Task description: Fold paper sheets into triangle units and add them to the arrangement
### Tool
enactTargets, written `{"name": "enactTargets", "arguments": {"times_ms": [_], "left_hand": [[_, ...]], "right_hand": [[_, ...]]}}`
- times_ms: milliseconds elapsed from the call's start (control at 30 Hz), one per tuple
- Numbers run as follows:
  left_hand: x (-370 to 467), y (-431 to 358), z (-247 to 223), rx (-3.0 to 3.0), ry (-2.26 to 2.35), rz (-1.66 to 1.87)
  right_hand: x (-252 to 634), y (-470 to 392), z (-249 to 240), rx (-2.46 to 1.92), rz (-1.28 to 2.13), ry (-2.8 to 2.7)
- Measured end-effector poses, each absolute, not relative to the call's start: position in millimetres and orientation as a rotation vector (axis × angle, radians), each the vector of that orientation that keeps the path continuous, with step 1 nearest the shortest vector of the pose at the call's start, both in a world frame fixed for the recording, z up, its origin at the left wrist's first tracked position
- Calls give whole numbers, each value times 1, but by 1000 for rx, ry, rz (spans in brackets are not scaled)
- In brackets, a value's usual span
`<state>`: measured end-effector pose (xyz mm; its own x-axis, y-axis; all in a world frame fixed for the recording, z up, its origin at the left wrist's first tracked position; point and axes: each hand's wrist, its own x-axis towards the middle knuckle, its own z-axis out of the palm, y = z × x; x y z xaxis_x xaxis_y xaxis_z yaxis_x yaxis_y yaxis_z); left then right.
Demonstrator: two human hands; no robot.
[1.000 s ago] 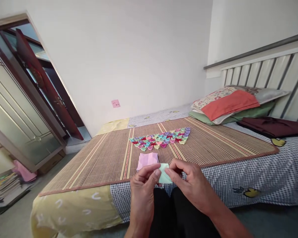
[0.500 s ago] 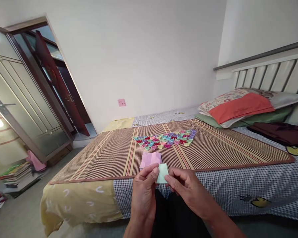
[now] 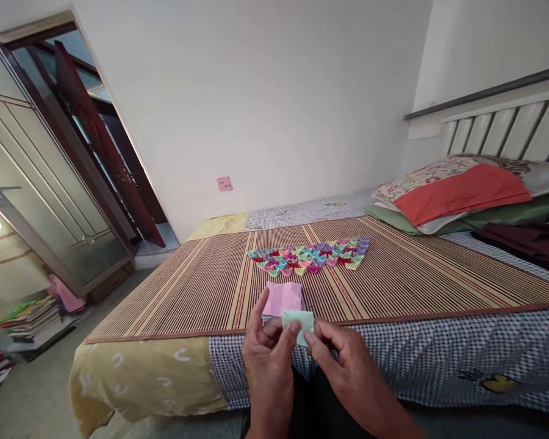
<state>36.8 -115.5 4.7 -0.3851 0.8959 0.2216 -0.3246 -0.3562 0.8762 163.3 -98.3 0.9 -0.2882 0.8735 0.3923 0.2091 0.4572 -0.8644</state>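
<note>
A small folded square of pale green paper (image 3: 304, 321) is pinched between my two hands, above the front edge of the bed. My left hand (image 3: 271, 356) grips its left side with the thumb on top and the index finger raised. At the right side, my right hand (image 3: 343, 356) holds it between thumb and fingers. Just behind the hands lies a stack of pink paper squares (image 3: 283, 297) on the striped mat (image 3: 187, 299). Beyond that stack, several small folded paper boats (image 3: 308, 256) in many colours stand in close rows.
Pillows (image 3: 462, 192) and dark folded cloth (image 3: 526, 241) lie at the right by the white headboard (image 3: 503, 128). To the left are a glass-panelled door (image 3: 50, 164) and a pile of books (image 3: 30, 320) on the floor. A pink note (image 3: 224, 183) is on the wall.
The green paper has been turned and sits slightly lower and to the right. My left index finger has lifted off it. The view has shifted a little.
</note>
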Motion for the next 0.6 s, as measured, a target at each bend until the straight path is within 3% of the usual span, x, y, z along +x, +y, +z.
{"name": "enactTargets", "arguments": {"times_ms": [333,600], "left_hand": [[20,-97,-1,948,1067,1667],[9,-100,-14,949,1157,1820]], "right_hand": [[169,-75,7,-880,831,-1676],[148,-67,-10,-863,963,-1483]]}}
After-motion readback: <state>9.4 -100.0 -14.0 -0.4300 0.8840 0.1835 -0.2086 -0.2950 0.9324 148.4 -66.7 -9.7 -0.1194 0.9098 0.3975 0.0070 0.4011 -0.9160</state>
